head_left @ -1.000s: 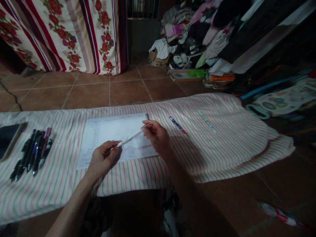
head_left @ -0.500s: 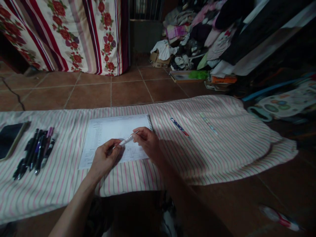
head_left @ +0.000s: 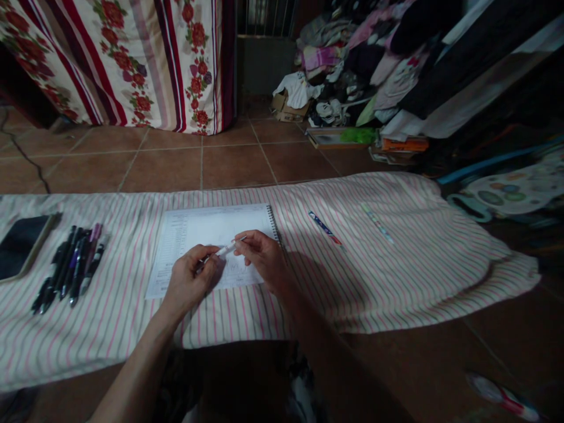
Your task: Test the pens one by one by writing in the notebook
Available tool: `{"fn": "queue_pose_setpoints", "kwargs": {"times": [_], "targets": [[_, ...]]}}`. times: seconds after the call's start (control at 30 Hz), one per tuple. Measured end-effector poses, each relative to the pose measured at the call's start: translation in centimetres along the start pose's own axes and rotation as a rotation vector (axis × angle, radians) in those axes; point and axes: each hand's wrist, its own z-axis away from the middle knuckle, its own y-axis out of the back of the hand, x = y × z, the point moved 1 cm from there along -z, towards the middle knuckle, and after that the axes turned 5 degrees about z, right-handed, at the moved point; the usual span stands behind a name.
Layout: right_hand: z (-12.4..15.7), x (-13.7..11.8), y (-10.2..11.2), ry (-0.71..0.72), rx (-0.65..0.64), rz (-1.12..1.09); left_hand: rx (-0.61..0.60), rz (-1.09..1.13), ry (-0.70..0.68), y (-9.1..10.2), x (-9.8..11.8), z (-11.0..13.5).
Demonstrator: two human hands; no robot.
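Above the open spiral notebook, both hands are closed on one slim white pen. My left hand grips its lower left end, fingers wrapped round it. At the upper right end, my right hand pinches it between thumb and fingers, and a thin dark tip shows there. The notebook page has printed lines along its left side and faint handwriting near the bottom, partly hidden by my hands. To the right of the notebook lie a dark blue patterned strip and a pale green and white strip.
A group of pens lies on the striped cloth at the left, beside a dark phone or tablet. Beyond the tiled floor hang floral curtains. Clothes are piled at the back right.
The view has shifted slightly, so everything appears a little further right. Both hands keep hold of the pen, with my right fingers slightly nearer my left hand.
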Motion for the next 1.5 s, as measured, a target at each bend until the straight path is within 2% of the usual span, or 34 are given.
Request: {"fn": "queue_pose_setpoints", "kwargs": {"times": [0.13, 0.27, 0.33, 0.43, 0.5, 0.53, 0.6, 0.67, 0.73, 0.77, 0.87, 0.97, 1.13, 1.5], "targets": [[0.0, -0.1, -0.5, -0.016, 0.006, -0.040, -0.002, -0.108, -0.083, 0.1, -0.2, 0.0], [-0.2, 0.1, -0.8, -0.020, 0.068, -0.104, 0.018, -0.191, -0.191, -0.1, -0.4, -0.1], [-0.4, 0.2, -0.9, -0.029, 0.100, -0.140, 0.094, -0.232, -0.280, -0.1, -0.1, -0.1], [-0.8, 0.4, -0.8, -0.035, 0.169, -0.185, 0.312, -0.269, -0.419, -0.2, 0.9, 0.4], [-1.1, 0.4, -0.5, -0.032, 0.231, -0.222, 0.393, -0.210, -0.456, -0.5, 1.7, 1.1], [-1.2, 0.4, -0.3, -0.031, 0.258, -0.243, 0.380, -0.143, -0.441, -0.8, 2.0, 1.5], [-1.3, 0.4, 0.1, -0.029, 0.299, -0.278, 0.278, 0.036, -0.311, -1.9, 2.4, 2.2], [-1.3, 0.4, 0.3, -0.029, 0.320, -0.295, 0.176, 0.322, -0.042, -3.3, 2.4, 2.7], [-1.3, 0.4, 0.4, -0.028, 0.330, -0.288, 0.146, 0.717, 0.254, -4.5, 2.4, 2.7], [-1.2, 0.4, 0.4, -0.028, 0.330, -0.281, 0.154, 0.895, 0.357, -4.9, 2.4, 2.6], [-1.0, 0.4, 0.0, -0.026, 0.288, -0.273, 0.171, 1.249, 0.542, -5.0, 2.6, 1.8], [-0.8, 0.4, -0.6, -0.040, 0.218, -0.269, 0.250, 1.422, 0.600, -4.2, 2.8, 0.8], [-0.7, 0.4, -1.2, -0.064, 0.157, -0.294, 0.362, 1.522, 0.644, -3.7, 2.8, 0.0], [-0.7, 0.3, -1.1, -0.086, 0.227, -0.310, 0.444, 1.416, 0.614, -2.8, 3.2, 0.0]]}}
